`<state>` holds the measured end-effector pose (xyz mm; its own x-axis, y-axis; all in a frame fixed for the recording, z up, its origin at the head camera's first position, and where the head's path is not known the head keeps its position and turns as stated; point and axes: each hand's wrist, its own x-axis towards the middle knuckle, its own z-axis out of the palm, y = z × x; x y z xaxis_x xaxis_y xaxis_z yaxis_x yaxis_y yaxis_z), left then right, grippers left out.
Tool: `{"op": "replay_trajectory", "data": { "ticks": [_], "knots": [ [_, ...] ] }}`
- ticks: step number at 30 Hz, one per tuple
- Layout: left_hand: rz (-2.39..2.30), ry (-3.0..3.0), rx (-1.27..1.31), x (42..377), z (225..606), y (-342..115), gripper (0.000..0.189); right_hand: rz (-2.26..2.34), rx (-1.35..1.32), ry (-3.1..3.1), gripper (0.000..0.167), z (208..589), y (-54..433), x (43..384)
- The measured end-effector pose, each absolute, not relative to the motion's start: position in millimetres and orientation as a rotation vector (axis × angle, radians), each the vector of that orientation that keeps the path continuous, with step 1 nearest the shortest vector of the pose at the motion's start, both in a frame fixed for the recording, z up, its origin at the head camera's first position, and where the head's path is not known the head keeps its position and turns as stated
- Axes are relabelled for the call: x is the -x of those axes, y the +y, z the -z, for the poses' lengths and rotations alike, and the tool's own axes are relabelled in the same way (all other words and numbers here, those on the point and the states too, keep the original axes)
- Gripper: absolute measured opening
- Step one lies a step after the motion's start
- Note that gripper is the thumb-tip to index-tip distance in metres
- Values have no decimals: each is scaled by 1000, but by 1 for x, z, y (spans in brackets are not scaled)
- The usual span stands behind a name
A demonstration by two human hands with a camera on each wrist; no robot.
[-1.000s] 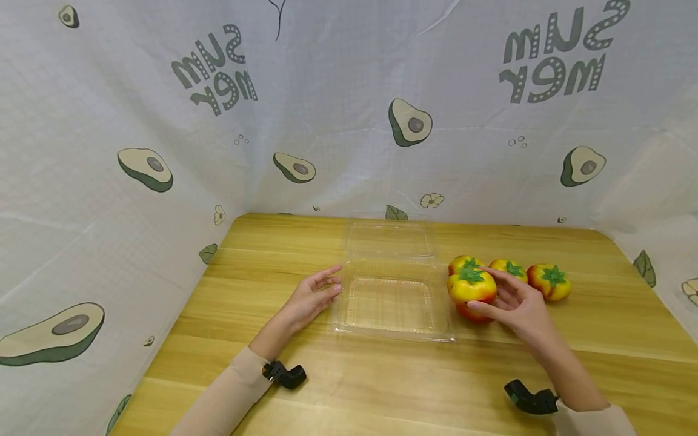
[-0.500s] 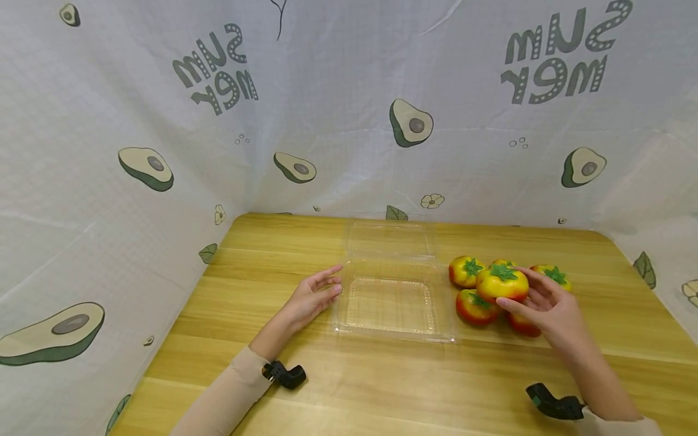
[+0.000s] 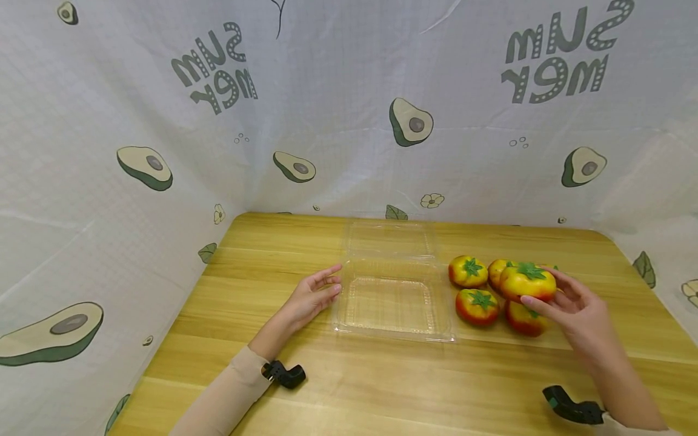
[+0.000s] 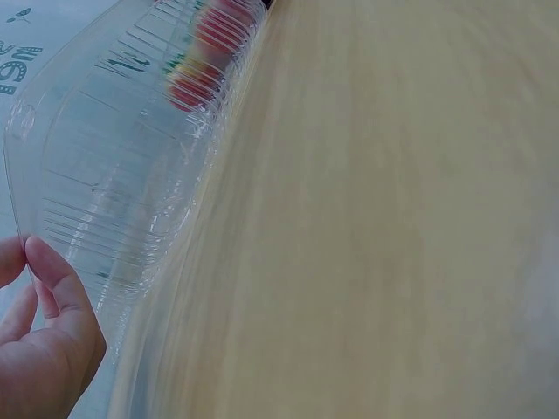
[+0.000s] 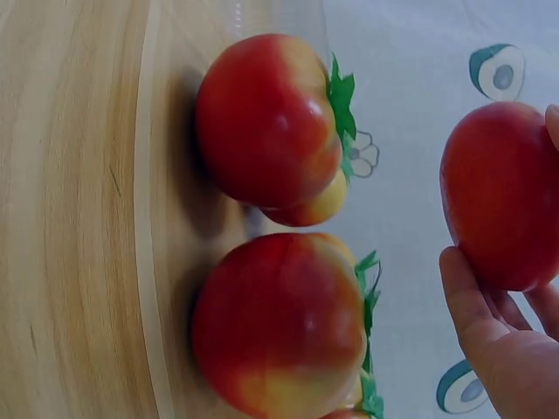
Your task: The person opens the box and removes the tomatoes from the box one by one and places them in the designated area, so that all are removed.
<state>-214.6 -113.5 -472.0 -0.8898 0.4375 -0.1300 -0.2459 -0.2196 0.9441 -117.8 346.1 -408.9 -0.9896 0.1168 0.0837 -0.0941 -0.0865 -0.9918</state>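
My right hand (image 3: 580,312) grips a yellow-red persimmon (image 3: 526,283) with a green leafy top, thumb at the near side and fingers behind. The persimmon is held up over the others; in the right wrist view its red underside (image 5: 502,196) shows above table level. My left hand (image 3: 311,298) pinches the left rim of a clear plastic clamshell container (image 3: 392,333), as the left wrist view shows with the rim (image 4: 24,205) between thumb and finger. The container's lid (image 3: 389,239) lies folded back behind its base, and nothing lies in the base.
Several more persimmons stand right of the container, among them a back left one (image 3: 468,270), a front left one (image 3: 477,307) and a front right one (image 3: 526,319). Behind the wooden table (image 3: 382,387) hangs an avocado-print curtain (image 3: 338,91).
My right hand has carried the persimmon rightward, from beside the container to over the right-hand persimmons. The front left persimmon shows fully now. My left hand stays at the rim.
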Motion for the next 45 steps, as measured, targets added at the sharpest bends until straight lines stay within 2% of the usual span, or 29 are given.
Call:
{"op": "replay_trajectory", "data": {
  "ticks": [10,16,20,28,45],
  "knots": [
    [-2158,1614,-205,214,471,-113,55,-2211,126,-1989,57,412,362,114],
    [-2156,1617,-217,214,472,-113,57,-2187,276,-1989,74,416,370,113],
    [-2153,1619,-226,215,473,-113,57,-2235,280,-1902,79,420,374,111],
    [-2155,1620,-218,214,473,-113,56,-2360,226,-1704,54,422,381,110],
    [-2160,1606,-209,215,472,-113,56,-2367,292,-1612,50,433,391,107]
  ]
}}
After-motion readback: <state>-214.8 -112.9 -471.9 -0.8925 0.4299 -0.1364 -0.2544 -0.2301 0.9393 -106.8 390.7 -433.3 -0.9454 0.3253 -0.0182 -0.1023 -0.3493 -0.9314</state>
